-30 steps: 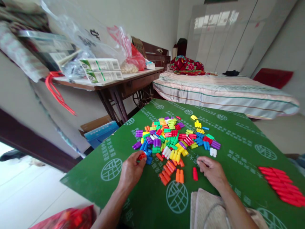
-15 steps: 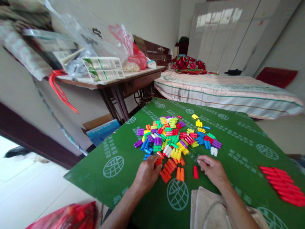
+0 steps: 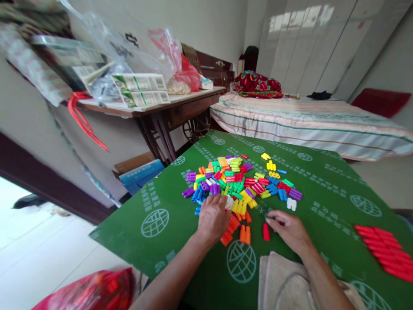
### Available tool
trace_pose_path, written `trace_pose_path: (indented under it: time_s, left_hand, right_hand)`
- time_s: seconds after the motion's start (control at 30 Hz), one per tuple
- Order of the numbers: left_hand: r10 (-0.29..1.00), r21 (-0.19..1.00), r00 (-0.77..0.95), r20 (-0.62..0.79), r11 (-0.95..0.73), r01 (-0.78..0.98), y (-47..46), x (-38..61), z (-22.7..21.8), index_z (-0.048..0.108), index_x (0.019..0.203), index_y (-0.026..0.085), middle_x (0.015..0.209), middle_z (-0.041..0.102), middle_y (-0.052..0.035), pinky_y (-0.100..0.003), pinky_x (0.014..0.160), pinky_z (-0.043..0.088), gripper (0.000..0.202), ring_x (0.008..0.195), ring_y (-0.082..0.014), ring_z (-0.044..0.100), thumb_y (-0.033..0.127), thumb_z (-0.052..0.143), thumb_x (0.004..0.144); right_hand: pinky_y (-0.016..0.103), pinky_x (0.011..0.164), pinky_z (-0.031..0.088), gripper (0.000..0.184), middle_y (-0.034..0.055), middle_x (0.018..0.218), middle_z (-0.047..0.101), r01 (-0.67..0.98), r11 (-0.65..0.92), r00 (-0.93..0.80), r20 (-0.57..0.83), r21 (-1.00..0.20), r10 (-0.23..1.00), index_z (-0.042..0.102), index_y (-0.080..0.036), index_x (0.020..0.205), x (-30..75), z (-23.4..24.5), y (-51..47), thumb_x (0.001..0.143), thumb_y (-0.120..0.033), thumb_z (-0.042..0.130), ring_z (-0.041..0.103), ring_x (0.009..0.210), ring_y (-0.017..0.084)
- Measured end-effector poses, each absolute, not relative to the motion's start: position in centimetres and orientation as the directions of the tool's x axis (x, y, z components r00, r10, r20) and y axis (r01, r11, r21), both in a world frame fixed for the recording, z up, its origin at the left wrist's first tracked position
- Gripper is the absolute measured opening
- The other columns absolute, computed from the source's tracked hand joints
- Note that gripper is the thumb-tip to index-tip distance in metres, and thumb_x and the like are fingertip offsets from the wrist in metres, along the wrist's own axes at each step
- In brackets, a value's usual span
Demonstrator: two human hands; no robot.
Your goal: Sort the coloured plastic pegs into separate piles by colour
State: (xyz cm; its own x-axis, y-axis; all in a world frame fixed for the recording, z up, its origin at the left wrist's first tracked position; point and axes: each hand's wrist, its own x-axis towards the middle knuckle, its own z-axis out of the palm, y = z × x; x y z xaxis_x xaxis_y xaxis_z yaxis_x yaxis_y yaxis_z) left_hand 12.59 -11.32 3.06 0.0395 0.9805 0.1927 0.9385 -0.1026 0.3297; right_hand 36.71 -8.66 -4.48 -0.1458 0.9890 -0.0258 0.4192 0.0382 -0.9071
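Note:
My left hand [image 3: 213, 219] lies palm down over the near left edge of a heap of coloured plastic tubes [image 3: 237, 185], fingers reaching forward. Its fingertips are partly hidden among the pieces. Just right of them lie white tubes [image 3: 229, 203] and a yellow group [image 3: 239, 206]. Orange tubes [image 3: 245, 234] sit beside the hand, some half covered by it. My right hand [image 3: 288, 228] rests near the tabletop, thumb and forefinger pinched together; whatever they may hold is not visible. A single red tube [image 3: 266, 232] stands close to its left.
A green table [image 3: 122, 232] carries everything. Red tubes [image 3: 385, 249] are lined up at the right, and a beige cloth [image 3: 280, 280] lies at the near edge. Behind are a bed [image 3: 306, 120] and a side table [image 3: 180, 103] with boxes [image 3: 142, 90]. A red bag [image 3: 93, 288] is lower left.
My left hand has moved forward and right, from the orange tubes onto the heap's edge, and its fingers have straightened. The right hand stays almost where it was.

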Motion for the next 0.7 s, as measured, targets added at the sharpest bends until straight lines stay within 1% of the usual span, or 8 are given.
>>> trace_pose_path:
  time_s: [0.13, 0.23, 0.33, 0.4, 0.47, 0.57, 0.63, 0.7]
  left_hand:
    - [0.981, 0.397, 0.099, 0.168, -0.159, 0.904, -11.3, 13.7, 2.4, 0.056, 0.113, 0.017, 0.11, 0.062, -0.0105, -0.039, 0.092, 0.04, 0.036, 0.104, -0.0251, 0.054, 0.017, 0.049, 0.078]
    - [0.972, 0.523, 0.139, 0.188, -0.219, 0.824, -11.5, 13.8, 1.7, 0.055, 0.112, 0.019, 0.105, 0.064, -0.0082, -0.031, 0.082, 0.044, 0.035, 0.095, -0.0204, 0.058, 0.015, 0.045, 0.079]
    - [0.969, 0.624, 0.13, 0.209, -0.235, 0.745, -11.5, 13.3, 1.3, 0.059, 0.102, 0.018, 0.09, 0.065, -0.005, -0.024, 0.07, 0.044, 0.027, 0.08, -0.0154, 0.06, 0.015, 0.04, 0.083]
    - [0.974, 0.636, 0.086, 0.209, -0.202, 0.745, -11.4, 12.8, 1.2, 0.061, 0.089, 0.018, 0.078, 0.063, -0.0031, -0.022, 0.065, 0.041, 0.023, 0.072, -0.0134, 0.058, 0.016, 0.038, 0.085]
    - [0.979, 0.616, 0.035, 0.202, -0.155, 0.772, -11.2, 12.5, 1.1, 0.06, 0.081, 0.018, 0.072, 0.061, -0.0017, -0.022, 0.062, 0.04, 0.023, 0.068, -0.0125, 0.057, 0.016, 0.038, 0.085]
    - [0.973, 0.544, -0.054, 0.226, -0.08, 0.835, -11.0, 12.2, 0.9, 0.061, 0.088, 0.018, 0.082, 0.064, -0.0031, -0.024, 0.069, 0.041, 0.021, 0.079, -0.0148, 0.057, 0.018, 0.041, 0.084]
    - [0.966, 0.441, -0.106, 0.235, -0.009, 0.897, -10.9, 12.2, 1.0, 0.062, 0.093, 0.018, 0.092, 0.064, -0.0055, -0.028, 0.076, 0.042, 0.02, 0.089, -0.0186, 0.056, 0.021, 0.044, 0.083]
    - [0.971, 0.313, -0.122, 0.203, 0.054, 0.948, -10.6, 12.4, 1.3, 0.063, 0.09, 0.017, 0.094, 0.063, -0.008, -0.032, 0.078, 0.042, 0.019, 0.092, -0.0222, 0.054, 0.025, 0.047, 0.082]
  right_hand:
    - [0.024, 0.049, 0.031, 0.034, -0.004, 0.054, 0.049, 0.418, 0.018, -0.134, -0.042, -0.908, 0.99, 0.065, -0.018, 0.086, 36.6, -4.3, -8.7, 0.072, -0.048, 0.058, 0.042, 0.05, 0.012]
    - [0.024, 0.049, 0.032, 0.034, -0.0035, 0.055, 0.051, 0.425, 0.019, -0.13, -0.04, -0.905, 0.991, 0.065, -0.018, 0.086, 36.5, -4.3, -8.7, 0.072, -0.048, 0.058, 0.043, 0.051, 0.012]
    - [0.024, 0.051, 0.034, 0.034, -0.0028, 0.057, 0.053, 0.437, 0.022, -0.129, -0.039, -0.899, 0.991, 0.065, -0.018, 0.087, 36.6, -4.5, -8.7, 0.072, -0.047, 0.058, 0.045, 0.053, 0.013]
    - [0.024, 0.051, 0.035, 0.034, -0.0026, 0.057, 0.054, 0.449, 0.023, -0.128, -0.039, -0.893, 0.991, 0.065, -0.018, 0.088, 36.6, -4.6, -8.6, 0.073, -0.047, 0.057, 0.046, 0.053, 0.013]
    - [0.025, 0.051, 0.035, 0.034, -0.0024, 0.058, 0.055, 0.46, 0.023, -0.127, -0.04, -0.888, 0.991, 0.066, -0.018, 0.089, 36.7, -4.8, -8.5, 0.074, -0.047, 0.057, 0.046, 0.053, 0.013]
    - [0.025, 0.052, 0.037, 0.034, -0.0019, 0.059, 0.057, 0.465, 0.019, -0.12, -0.041, -0.885, 0.992, 0.066, -0.018, 0.09, 36.7, -4.9, -8.5, 0.073, -0.047, 0.056, 0.048, 0.054, 0.013]
    - [0.025, 0.052, 0.038, 0.035, -0.0016, 0.06, 0.057, 0.46, 0.015, -0.115, -0.043, -0.888, 0.992, 0.066, -0.018, 0.09, 36.7, -4.9, -8.5, 0.073, -0.046, 0.056, 0.05, 0.055, 0.014]
    - [0.025, 0.052, 0.039, 0.034, -0.0014, 0.06, 0.058, 0.455, 0.012, -0.11, -0.043, -0.891, 0.993, 0.066, -0.018, 0.09, 36.6, -4.9, -8.6, 0.073, -0.046, 0.056, 0.051, 0.055, 0.014]
